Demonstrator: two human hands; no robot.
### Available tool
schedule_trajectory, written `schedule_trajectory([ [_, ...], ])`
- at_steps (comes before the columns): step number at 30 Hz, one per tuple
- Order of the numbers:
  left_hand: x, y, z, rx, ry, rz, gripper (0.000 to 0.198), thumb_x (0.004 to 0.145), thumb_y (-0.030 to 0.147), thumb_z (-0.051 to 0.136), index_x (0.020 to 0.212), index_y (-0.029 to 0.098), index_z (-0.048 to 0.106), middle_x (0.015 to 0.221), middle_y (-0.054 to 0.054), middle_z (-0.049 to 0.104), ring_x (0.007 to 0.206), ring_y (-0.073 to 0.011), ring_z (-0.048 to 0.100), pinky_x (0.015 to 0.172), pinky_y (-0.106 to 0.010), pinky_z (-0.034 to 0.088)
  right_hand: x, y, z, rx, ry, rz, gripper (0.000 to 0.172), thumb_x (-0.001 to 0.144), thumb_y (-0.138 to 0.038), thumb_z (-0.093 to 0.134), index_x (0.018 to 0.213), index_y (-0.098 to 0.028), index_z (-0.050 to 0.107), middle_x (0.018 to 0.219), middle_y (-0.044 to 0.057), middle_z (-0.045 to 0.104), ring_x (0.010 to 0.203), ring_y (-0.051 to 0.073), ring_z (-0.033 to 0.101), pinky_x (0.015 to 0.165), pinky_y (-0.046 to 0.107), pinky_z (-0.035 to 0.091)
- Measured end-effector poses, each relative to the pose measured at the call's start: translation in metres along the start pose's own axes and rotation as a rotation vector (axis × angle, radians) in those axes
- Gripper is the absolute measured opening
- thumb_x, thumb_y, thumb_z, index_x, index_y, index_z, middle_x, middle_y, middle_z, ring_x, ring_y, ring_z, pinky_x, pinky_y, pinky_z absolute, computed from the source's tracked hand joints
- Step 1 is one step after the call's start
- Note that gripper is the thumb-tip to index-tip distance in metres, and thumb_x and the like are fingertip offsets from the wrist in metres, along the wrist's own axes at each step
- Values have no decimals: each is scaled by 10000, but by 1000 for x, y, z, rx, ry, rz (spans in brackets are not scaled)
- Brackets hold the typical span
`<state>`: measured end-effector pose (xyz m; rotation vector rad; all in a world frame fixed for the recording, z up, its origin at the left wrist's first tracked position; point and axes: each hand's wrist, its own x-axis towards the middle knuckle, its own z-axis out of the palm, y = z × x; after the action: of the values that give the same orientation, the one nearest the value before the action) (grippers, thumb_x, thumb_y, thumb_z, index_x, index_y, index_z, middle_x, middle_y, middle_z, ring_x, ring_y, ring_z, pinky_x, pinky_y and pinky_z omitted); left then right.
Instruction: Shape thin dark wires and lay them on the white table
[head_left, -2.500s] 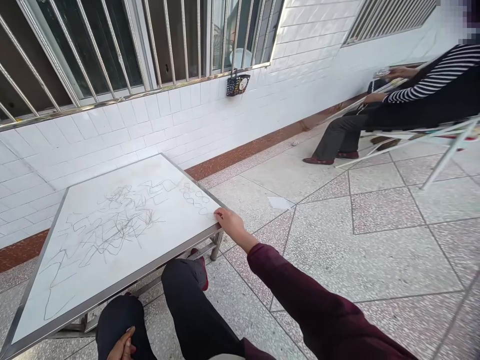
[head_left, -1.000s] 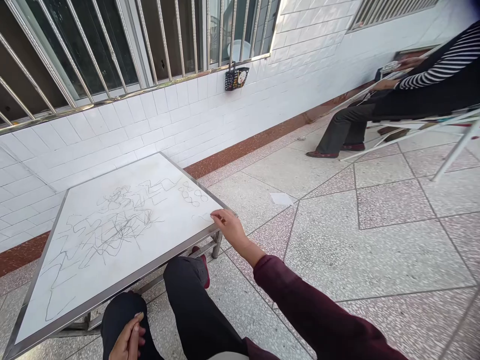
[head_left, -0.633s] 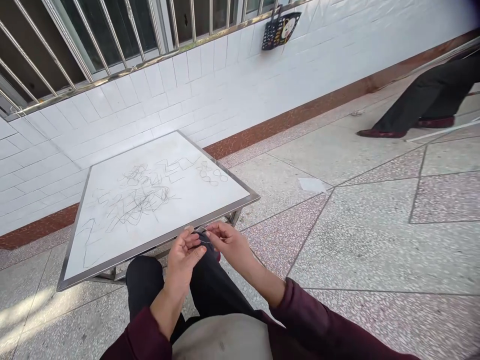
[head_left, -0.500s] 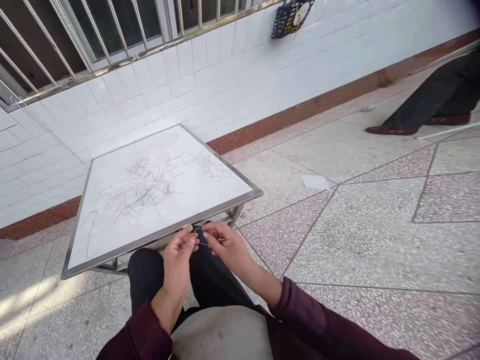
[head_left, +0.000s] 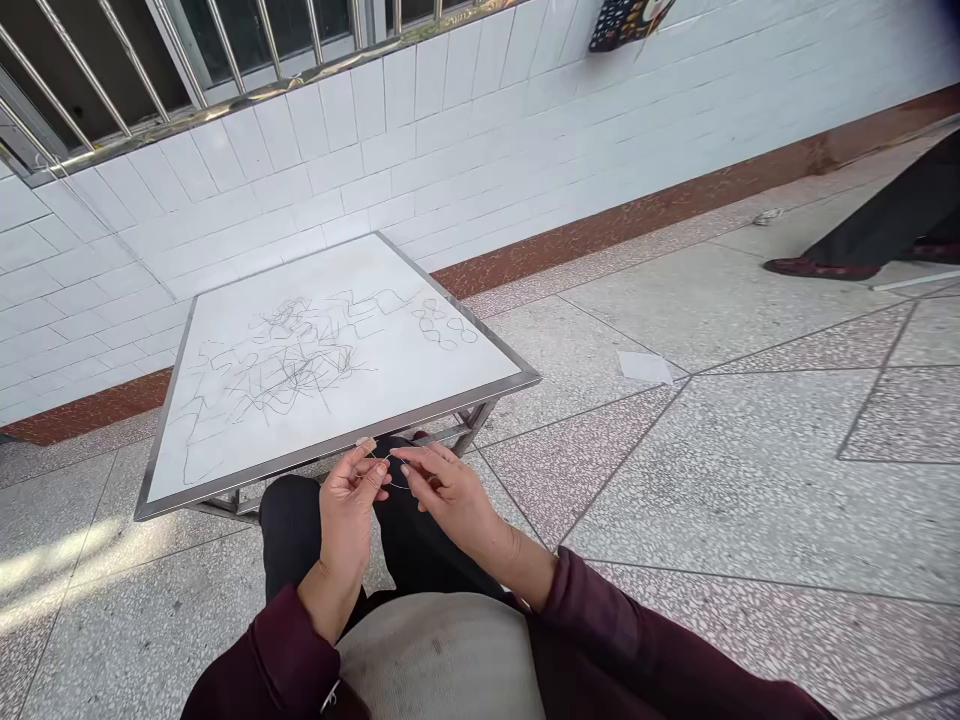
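Observation:
My left hand (head_left: 349, 505) pinches a thin, pale wire (head_left: 400, 487) between thumb and fingers, just in front of the table edge. A tan wrap, like tape or a bandage, covers one of its fingertips. Close by on the right, my right hand (head_left: 459, 505) pinches the same wire, which curves in a small loop between the two hands above my dark-trousered knee. Its ends are hidden by the fingers. On the white table (head_left: 405, 400) lies a tangle of thin bent wires (head_left: 300, 375). Several wire pieces shaped in round bends (head_left: 444, 325) lie at the table's right side.
A metal rim borders the table, which stands by a white tiled wall (head_left: 315, 205) with a barred window (head_left: 247, 50). A dark patterned basket (head_left: 626, 25) hangs on the wall. White paper (head_left: 645, 367) lies on the floor. Another person's leg and shoe (head_left: 821, 268) show at far right.
The view has shifted slightly, so the table sits a little further right and higher. Both hands keep their pinch on the wire, and their fingertips have come slightly closer together.

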<state>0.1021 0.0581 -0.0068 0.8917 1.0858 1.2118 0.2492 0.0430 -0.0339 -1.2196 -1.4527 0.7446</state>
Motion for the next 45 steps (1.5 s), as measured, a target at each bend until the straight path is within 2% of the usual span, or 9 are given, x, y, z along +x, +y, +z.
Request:
schedule_trajectory([
  [8, -1, 1, 0, 11, 35, 40, 437, 733, 294, 784, 1145, 183, 687, 769, -3, 655, 745, -134, 596, 647, -246, 441, -1, -4, 2, -58, 5, -47, 227, 919, -246, 556, 1085, -284, 706, 850, 51, 619, 697, 175, 608, 514, 280, 533],
  [15, -1, -1, -1, 31, 0, 40, 467, 756, 232, 730, 1212, 179, 645, 732, 21, 610, 718, -116, 567, 650, -236, 445, 0, 2, 7, 88, -13, 81, 138, 876, -286, 625, 990, -260, 699, 803, 28, 588, 611, 152, 588, 443, 266, 549],
  [18, -3, -1, -1, 41, -6, 16, 473, 758, 226, 720, 1223, 188, 643, 728, 27, 576, 699, -112, 555, 629, -233, 449, -1, 1, 5, 102, -22, 82, 113, 885, -311, 627, 939, -261, 712, 782, 28, 592, 620, 158, 597, 474, 280, 556],
  [25, -3, -2, -6, 69, -97, -40, 478, 744, 233, 736, 1215, 196, 657, 727, 33, 587, 680, -106, 566, 644, -238, 476, -2, 8, -2, 203, -83, 65, 152, 902, -354, 613, 928, -251, 722, 845, 32, 627, 595, 132, 560, 531, 282, 518],
  [32, -3, -3, -7, 91, -146, -60, 467, 731, 229, 745, 1191, 180, 683, 696, 28, 578, 661, -105, 542, 636, -239, 474, -2, 21, -1, 383, -157, 185, 189, 866, -389, 649, 875, -206, 695, 808, -1, 592, 649, 119, 555, 638, 280, 493],
  [39, -2, -2, -8, 113, -88, -37, 469, 748, 238, 726, 1209, 172, 665, 734, 21, 592, 671, -108, 543, 645, -243, 463, -4, 17, 3, 507, -178, 338, 254, 875, -431, 619, 982, -204, 652, 741, -21, 577, 661, 124, 532, 618, 261, 458],
  [43, 1, 0, -8, 112, -50, 10, 442, 749, 216, 706, 1185, 154, 665, 679, 41, 566, 655, -104, 543, 698, -259, 456, -6, 19, 2, 544, -197, 352, 324, 742, -353, 766, 1008, -213, 643, 781, -32, 560, 658, 111, 525, 613, 248, 462],
  [45, 2, -1, -9, 120, -42, 8, 443, 743, 204, 695, 1181, 144, 661, 664, 49, 567, 646, -102, 549, 719, -265, 455, -8, 22, 3, 481, -167, 318, 305, 730, -339, 774, 980, -214, 654, 797, -22, 573, 690, 123, 546, 645, 262, 479],
])
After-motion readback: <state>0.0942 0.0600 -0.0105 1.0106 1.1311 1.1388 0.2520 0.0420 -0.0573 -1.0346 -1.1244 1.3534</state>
